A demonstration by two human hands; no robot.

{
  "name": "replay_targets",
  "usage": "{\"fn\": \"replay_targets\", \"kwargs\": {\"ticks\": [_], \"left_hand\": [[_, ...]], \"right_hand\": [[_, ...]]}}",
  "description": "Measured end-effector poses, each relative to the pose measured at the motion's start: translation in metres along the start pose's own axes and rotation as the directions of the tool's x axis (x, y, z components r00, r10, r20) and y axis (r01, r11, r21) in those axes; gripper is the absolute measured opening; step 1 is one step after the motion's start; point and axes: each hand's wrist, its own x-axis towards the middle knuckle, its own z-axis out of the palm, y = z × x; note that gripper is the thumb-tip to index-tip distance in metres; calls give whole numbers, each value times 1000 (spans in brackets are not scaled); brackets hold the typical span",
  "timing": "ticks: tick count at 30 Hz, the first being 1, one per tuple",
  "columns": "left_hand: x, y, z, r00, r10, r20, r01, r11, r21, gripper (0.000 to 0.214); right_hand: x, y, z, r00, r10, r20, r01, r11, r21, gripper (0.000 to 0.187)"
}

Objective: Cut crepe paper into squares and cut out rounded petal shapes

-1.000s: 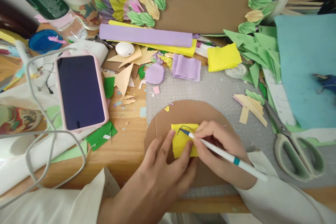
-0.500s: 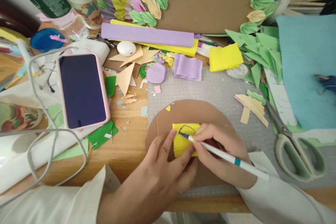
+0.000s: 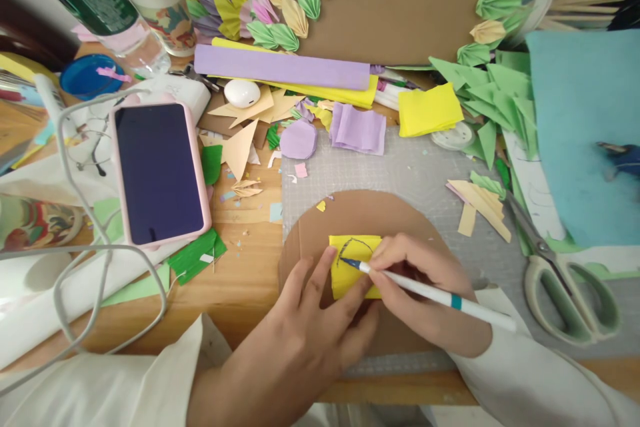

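Note:
A folded piece of yellow paper (image 3: 345, 283) lies on a round brown cardboard disc (image 3: 300, 233). My left hand (image 3: 313, 330) rests on the paper with fingers spread, the fingertips touching its left and lower parts. Between the fingers of my right hand (image 3: 425, 287) is a white marker (image 3: 420, 287) with a teal band. Its dark blue tip touches the yellow paper, at the lower end of a curved dark line. My right hand covers the right edge of the paper.
Green-handled scissors (image 3: 550, 267) lie on the grey cutting mat (image 3: 405, 167) to the right. A phone (image 3: 160, 173) in a pink case and a white cable (image 3: 107, 250) are on the left. Folded purple paper (image 3: 357, 130) and yellow paper (image 3: 430, 110) lie beyond the disc.
The marker tip has moved slightly downward on the yellow paper, and the dark line on its left side is longer. My left hand stays in nearly the same place.

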Motion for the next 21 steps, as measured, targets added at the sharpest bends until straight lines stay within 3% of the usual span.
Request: {"fn": "replay_targets", "kwargs": {"ticks": [3,7,12,17,21], "left_hand": [[0,0,0,1000,-3,-2,3,1000,1,47],[1,0,-1,1000,-5,12,6,1000,-23,48],[0,0,-1,1000,2,14,-2,1000,-17,48],[-1,1,0,1000,-8,4,8,1000,-24,49],[-1,1,2,1000,-8,6,9,1000,-25,50]], "right_hand": [[0,0,0,1000,12,-18,-13,999,-32,14],[1,0,-1,995,-66,71,68,997,-30,16],[3,-1,-2,999,30,16,-29,999,-37,12],[2,-2,-4,997,-20,80,23,999,-46,17],[2,-3,-5,999,39,36,-37,998,-42,13]]}}
